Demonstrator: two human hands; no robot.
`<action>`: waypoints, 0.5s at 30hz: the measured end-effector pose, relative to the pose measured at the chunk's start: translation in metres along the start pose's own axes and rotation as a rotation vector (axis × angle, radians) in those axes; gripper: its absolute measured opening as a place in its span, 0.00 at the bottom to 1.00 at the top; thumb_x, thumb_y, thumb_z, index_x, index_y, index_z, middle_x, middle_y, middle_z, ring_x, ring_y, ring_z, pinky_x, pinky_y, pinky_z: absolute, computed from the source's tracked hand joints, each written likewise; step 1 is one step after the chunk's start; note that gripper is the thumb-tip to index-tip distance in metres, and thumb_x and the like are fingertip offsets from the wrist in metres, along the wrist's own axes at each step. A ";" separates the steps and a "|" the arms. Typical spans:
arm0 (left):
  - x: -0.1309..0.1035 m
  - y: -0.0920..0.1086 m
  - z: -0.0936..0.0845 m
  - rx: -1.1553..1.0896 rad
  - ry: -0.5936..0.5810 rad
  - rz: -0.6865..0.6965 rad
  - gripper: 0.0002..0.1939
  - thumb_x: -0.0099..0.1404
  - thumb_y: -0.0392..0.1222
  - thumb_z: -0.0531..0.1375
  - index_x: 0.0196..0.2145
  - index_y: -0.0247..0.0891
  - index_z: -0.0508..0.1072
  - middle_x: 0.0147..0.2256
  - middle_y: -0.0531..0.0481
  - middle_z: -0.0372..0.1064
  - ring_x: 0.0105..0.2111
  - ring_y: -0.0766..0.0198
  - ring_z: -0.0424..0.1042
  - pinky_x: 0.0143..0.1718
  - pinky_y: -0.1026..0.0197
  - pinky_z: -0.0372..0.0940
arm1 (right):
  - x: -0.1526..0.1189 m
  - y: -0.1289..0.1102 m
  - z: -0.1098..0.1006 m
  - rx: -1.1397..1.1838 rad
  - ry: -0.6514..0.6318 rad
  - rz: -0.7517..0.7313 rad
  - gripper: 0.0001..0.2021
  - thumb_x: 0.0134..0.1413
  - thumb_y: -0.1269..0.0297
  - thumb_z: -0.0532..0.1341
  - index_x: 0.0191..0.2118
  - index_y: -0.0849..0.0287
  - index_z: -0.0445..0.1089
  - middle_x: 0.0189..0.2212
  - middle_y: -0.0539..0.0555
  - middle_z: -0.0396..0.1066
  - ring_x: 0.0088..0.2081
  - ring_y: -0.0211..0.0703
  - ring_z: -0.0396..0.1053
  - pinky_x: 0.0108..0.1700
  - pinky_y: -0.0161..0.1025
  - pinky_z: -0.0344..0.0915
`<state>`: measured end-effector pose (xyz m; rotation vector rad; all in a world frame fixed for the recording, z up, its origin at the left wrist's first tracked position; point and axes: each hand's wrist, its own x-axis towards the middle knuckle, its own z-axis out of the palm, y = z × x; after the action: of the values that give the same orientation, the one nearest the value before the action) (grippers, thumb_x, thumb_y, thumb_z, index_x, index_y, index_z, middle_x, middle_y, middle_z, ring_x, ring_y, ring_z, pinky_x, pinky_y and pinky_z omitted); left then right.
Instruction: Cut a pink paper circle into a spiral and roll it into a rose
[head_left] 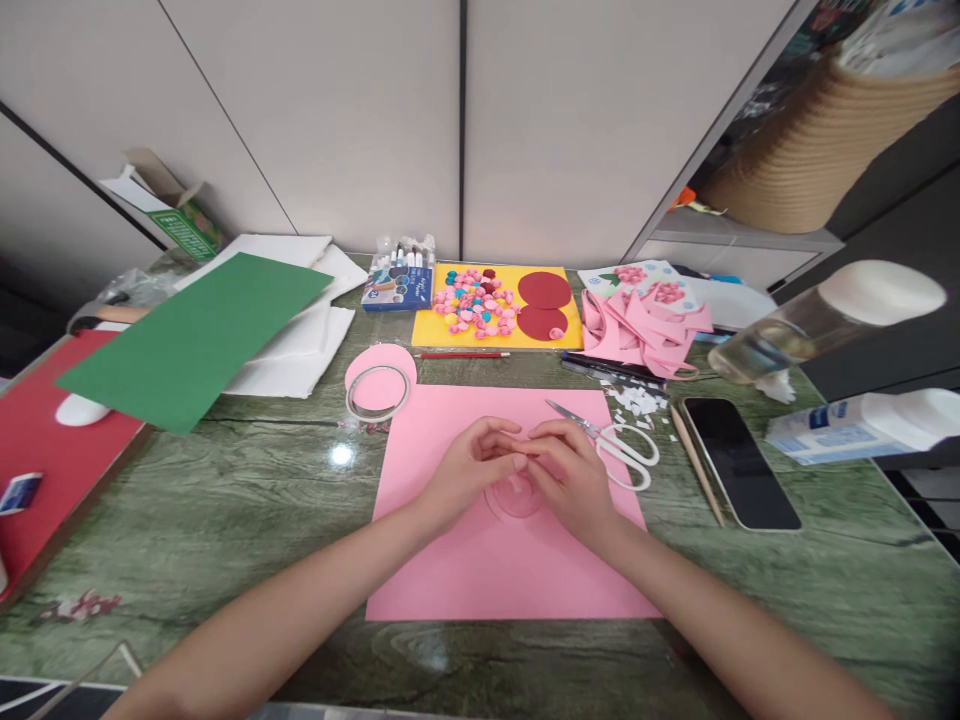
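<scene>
My left hand [474, 470] and my right hand [576, 482] meet above a pink sheet [435, 560], fingertips pinched together. Whatever lies between the fingers is too small and covered to make out. Just beneath them a clear, round, ring-like thing [513, 512] rests on the sheet, partly hidden by the hands. White-handled scissors [628, 455] lie to the right of my right hand, their blades over the sheet's top right corner. Up to the left, a roll of tape [377, 393] lies on a pink paper circle [381, 358].
Behind are a yellow sheet [424, 328] with small colored balls [472, 303] and dark red circles [544, 290], a marker box [397, 285] and pink paper scraps [637, 330]. A phone [742, 463] and bottle [817, 320] stand right; green paper [199, 340] lies left.
</scene>
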<state>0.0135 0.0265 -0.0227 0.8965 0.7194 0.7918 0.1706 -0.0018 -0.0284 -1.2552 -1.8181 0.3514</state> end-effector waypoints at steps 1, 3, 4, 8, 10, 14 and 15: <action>0.000 0.000 0.000 0.001 0.003 0.001 0.16 0.53 0.38 0.64 0.40 0.37 0.66 0.33 0.50 0.70 0.32 0.65 0.70 0.35 0.62 0.64 | 0.000 0.000 0.000 0.005 0.005 0.013 0.07 0.53 0.71 0.59 0.36 0.52 0.71 0.35 0.52 0.64 0.38 0.43 0.66 0.40 0.44 0.67; 0.000 -0.001 0.001 0.003 0.002 0.005 0.16 0.52 0.38 0.65 0.39 0.37 0.67 0.33 0.50 0.70 0.33 0.65 0.70 0.36 0.62 0.63 | 0.001 -0.001 0.000 0.018 0.008 0.034 0.05 0.51 0.71 0.60 0.32 0.53 0.69 0.34 0.51 0.65 0.38 0.43 0.66 0.40 0.44 0.66; 0.000 -0.001 0.001 0.005 0.001 0.006 0.16 0.52 0.38 0.65 0.39 0.37 0.68 0.33 0.50 0.70 0.33 0.65 0.70 0.37 0.62 0.62 | 0.001 -0.001 0.000 0.026 0.007 0.040 0.04 0.51 0.71 0.60 0.31 0.53 0.69 0.33 0.51 0.64 0.38 0.43 0.66 0.40 0.44 0.66; 0.000 0.000 0.003 0.017 -0.012 -0.010 0.16 0.51 0.38 0.66 0.38 0.36 0.68 0.32 0.50 0.70 0.33 0.66 0.69 0.37 0.63 0.61 | 0.002 -0.002 0.000 0.054 -0.002 0.051 0.06 0.50 0.71 0.61 0.26 0.54 0.65 0.31 0.50 0.64 0.35 0.42 0.66 0.37 0.42 0.66; 0.000 0.000 0.003 0.025 -0.015 -0.016 0.15 0.51 0.37 0.66 0.37 0.36 0.68 0.32 0.50 0.70 0.33 0.66 0.69 0.37 0.63 0.61 | 0.003 -0.003 0.000 0.075 -0.024 0.051 0.06 0.49 0.71 0.61 0.25 0.55 0.64 0.31 0.50 0.63 0.34 0.41 0.65 0.36 0.41 0.65; 0.000 0.000 0.003 0.004 -0.002 -0.035 0.17 0.50 0.36 0.66 0.38 0.36 0.67 0.31 0.51 0.71 0.33 0.66 0.70 0.37 0.63 0.61 | 0.004 -0.004 -0.002 0.070 -0.055 0.042 0.04 0.50 0.70 0.60 0.27 0.55 0.65 0.30 0.50 0.64 0.34 0.42 0.65 0.36 0.42 0.65; 0.000 0.001 0.002 -0.011 0.008 -0.035 0.18 0.51 0.37 0.66 0.39 0.37 0.67 0.30 0.51 0.71 0.32 0.66 0.70 0.36 0.62 0.61 | 0.004 -0.003 -0.003 0.048 -0.056 0.031 0.03 0.50 0.69 0.60 0.29 0.55 0.66 0.30 0.50 0.64 0.35 0.42 0.65 0.37 0.42 0.65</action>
<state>0.0152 0.0257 -0.0209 0.8697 0.7352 0.7680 0.1701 -0.0007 -0.0229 -1.2527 -1.8276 0.4492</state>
